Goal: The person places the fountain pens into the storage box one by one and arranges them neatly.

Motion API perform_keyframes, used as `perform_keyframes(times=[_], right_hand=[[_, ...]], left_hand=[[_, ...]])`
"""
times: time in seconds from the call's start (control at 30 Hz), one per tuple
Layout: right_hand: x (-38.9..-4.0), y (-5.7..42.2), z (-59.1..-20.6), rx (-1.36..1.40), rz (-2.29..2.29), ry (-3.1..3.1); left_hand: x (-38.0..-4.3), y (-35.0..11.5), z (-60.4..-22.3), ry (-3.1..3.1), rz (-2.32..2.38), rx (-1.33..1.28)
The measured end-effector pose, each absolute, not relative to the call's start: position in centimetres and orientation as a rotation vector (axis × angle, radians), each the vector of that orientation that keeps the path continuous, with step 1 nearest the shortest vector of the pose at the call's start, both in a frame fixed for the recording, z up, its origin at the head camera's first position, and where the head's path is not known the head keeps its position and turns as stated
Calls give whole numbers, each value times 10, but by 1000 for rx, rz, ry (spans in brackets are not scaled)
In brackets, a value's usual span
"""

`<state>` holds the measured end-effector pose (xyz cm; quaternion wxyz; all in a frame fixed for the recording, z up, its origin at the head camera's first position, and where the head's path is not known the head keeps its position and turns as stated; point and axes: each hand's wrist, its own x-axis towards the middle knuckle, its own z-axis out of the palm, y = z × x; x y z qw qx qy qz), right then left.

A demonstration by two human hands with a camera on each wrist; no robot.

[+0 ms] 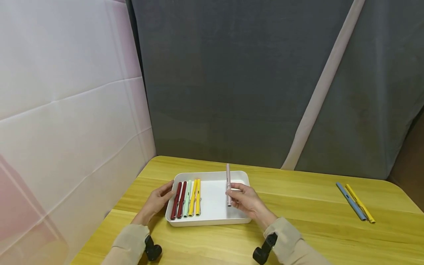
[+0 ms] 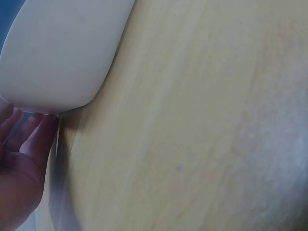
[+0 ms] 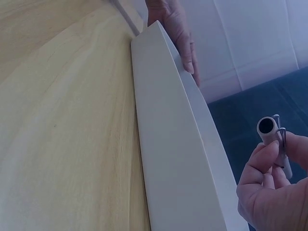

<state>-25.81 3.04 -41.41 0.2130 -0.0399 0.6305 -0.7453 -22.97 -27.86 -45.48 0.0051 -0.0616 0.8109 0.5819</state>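
Note:
A white tray (image 1: 212,202) lies on the table in the head view. My left hand (image 1: 155,203) holds its left side, thumb over the rim and the other fingers along the outer wall. Above the tray's right part, my right hand (image 1: 246,200) pinches a pale pink pen (image 1: 228,173) between thumb and fingers. The right wrist view shows that pen's round dark-centred end (image 3: 265,126) and its wire clip. Side by side in the tray's left half lie two dark red pens (image 1: 176,200), a mint green pen (image 1: 187,198) and two yellow pens (image 1: 198,197).
At the table's right side lie a blue pen (image 1: 351,201) and another yellow pen (image 1: 360,203), close together. A dark grey curtain (image 1: 215,92) hangs behind the wooden table (image 1: 281,235), and a pale cloth (image 1: 73,129) hangs along the left.

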Motion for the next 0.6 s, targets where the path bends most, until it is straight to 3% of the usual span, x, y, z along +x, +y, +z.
perform_keyframes(times=[0.6], right_hand=[[-256, 24, -414, -142, -2061, 1783]], left_hand=[[-228, -282, -461, 2590, 1877, -59]])
